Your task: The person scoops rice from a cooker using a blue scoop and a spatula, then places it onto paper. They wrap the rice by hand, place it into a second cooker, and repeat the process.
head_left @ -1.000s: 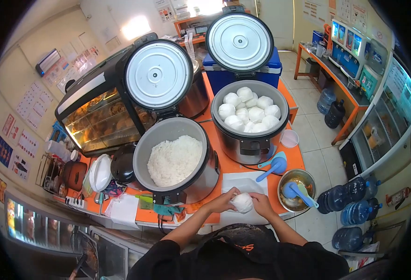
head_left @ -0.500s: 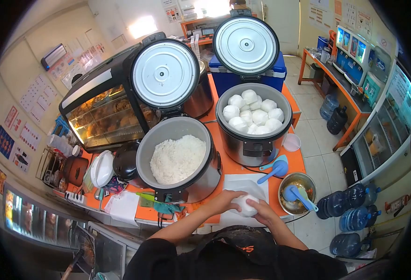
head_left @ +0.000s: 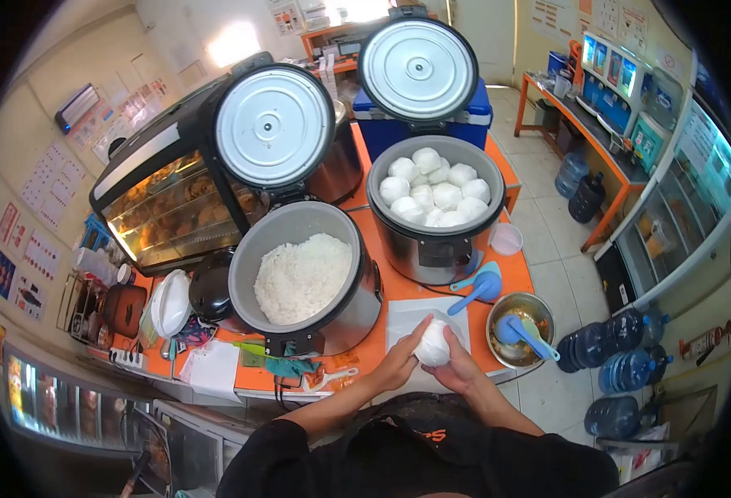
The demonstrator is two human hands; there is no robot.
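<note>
left hand (head_left: 399, 362) + right hand (head_left: 458, 365) cup rice ball (head_left: 433, 344) | over white paper (head_left: 405, 314)

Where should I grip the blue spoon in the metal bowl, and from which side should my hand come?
Probably best to grip the blue spoon by its handle's free end, which slants out over the right rim of the metal bowl. Come from the right and above, because the scoop end lies low inside.
</note>
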